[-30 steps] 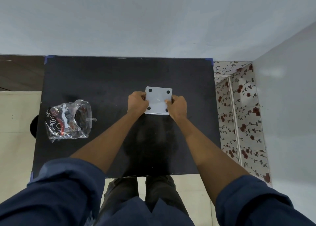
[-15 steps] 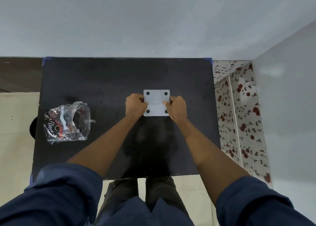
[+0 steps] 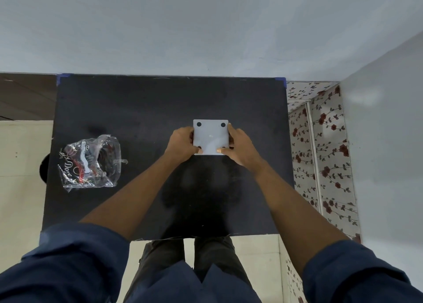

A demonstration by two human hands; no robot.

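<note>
A white square plate (image 3: pixel 210 136) with black round dots at its corners is over the middle of the black table (image 3: pixel 137 110). My left hand (image 3: pixel 182 143) grips its left edge, thumb over the near left corner. My right hand (image 3: pixel 239 146) grips its right edge, thumb over the near right corner. The two near dots are mostly hidden by my thumbs. Whether the plate rests on the table or is held just above it is unclear.
A clear plastic bag (image 3: pixel 90 162) with printed lettering and dark and red items inside lies at the table's left side. A grey wall runs behind the table. A floral-patterned surface (image 3: pixel 320 147) stands to the right. Pale floor tiles show on the left and below.
The plate has straightened in my hands and now lies square to the table; both thumbs have slid down onto its near corners. The bag has not moved.
</note>
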